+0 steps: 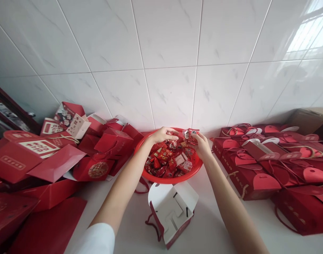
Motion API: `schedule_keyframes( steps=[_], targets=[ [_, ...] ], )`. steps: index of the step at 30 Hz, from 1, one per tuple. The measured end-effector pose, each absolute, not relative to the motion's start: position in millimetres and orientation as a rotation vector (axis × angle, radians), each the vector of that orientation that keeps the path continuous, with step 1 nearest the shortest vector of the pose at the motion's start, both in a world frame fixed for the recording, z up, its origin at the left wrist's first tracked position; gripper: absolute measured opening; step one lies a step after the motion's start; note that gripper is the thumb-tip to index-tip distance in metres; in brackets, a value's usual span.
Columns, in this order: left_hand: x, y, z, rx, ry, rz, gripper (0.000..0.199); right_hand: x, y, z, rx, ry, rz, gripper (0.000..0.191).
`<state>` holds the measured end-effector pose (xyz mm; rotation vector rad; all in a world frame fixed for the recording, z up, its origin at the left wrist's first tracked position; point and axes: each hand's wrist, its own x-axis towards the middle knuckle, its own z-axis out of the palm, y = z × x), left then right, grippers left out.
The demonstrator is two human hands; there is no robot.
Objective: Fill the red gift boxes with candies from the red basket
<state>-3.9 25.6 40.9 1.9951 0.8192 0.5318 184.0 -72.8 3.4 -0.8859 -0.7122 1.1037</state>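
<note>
A red plastic basin (140, 173) full of red-wrapped candies (165, 155) stands against the wall. My right hand (203, 146) is at its right rim, fingers closed on small red candy packets (192, 135). Over the left back of the basin, my left hand (163, 134) reaches in with its fingers stretched out above the candies; I see nothing held in it, though the fingertips partly blend with the wrappers. Directly in front of the basin sits an open gift box (174, 211), white inside and dark red outside, its flaps spread and a cord handle at its side.
Red gift boxes and bags (105, 151) lie in a loose pile on the left. On the right stand rows of closed red boxes (251, 173) with cord handles. A brown cardboard box (309, 118) is at the far right. White tiled wall (169, 95) rises behind.
</note>
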Motion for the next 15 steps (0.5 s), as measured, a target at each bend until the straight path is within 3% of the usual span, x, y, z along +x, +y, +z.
schedule_keyframes(
  steps=[6,12,15],
  targets=[
    [-7.9,13.4,42.2,2.418,1.021,0.571,0.047,183.9,-73.1,4.5,-0.884,-0.681,1.111,0.02],
    [-7.2,-16.3,38.8,2.52,0.743,-0.323,0.045,184.1,-73.6,4.3,-0.878,-0.65,1.105,0.019],
    [-8.7,-17.0,35.4,2.537,0.857,-0.383,0.038,184.9,-72.6,3.4,-0.891,-0.667,1.103,0.019]
  ],
)
